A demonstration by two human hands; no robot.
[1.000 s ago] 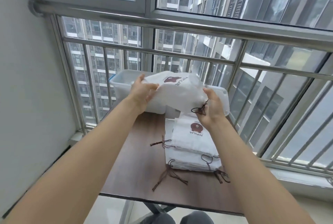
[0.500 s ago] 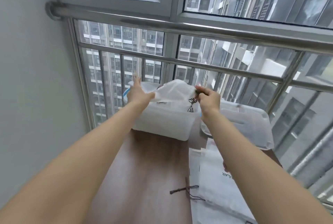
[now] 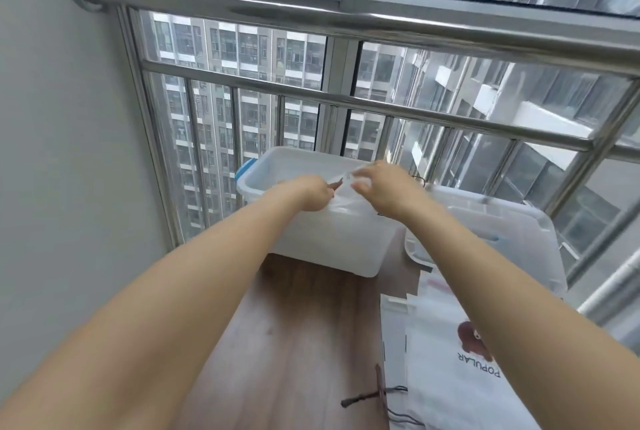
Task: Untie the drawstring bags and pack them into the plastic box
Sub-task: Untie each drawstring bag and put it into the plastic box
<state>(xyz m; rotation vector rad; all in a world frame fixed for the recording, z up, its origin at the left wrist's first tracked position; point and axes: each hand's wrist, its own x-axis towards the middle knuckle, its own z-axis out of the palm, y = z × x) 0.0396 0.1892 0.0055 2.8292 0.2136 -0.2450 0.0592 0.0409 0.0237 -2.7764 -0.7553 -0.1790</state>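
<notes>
A clear plastic box (image 3: 277, 156) stands at the far end of the wooden table (image 3: 294, 343). Both my hands are over its opening, lowering a white drawstring bag (image 3: 342, 200) into it. My left hand (image 3: 311, 194) grips the bag's left end with curled fingers. At the right end, my right hand (image 3: 382, 187) holds the bag's edge between fingers and thumb. A dark cord (image 3: 420, 181) shows just behind my right hand. The picture is blurred here. A stack of white drawstring bags (image 3: 450, 364) with a brown logo lies at the near right.
The box's clear lid (image 3: 502, 232) lies right of the box. Brown cords (image 3: 377, 393) trail from the stack onto the table. A steel railing (image 3: 381, 105) and window stand right behind the box, with a grey wall (image 3: 62, 187) to the left.
My hands have carried the bag forward from above the stack and down into the box. The view has swung up and closer to the box.
</notes>
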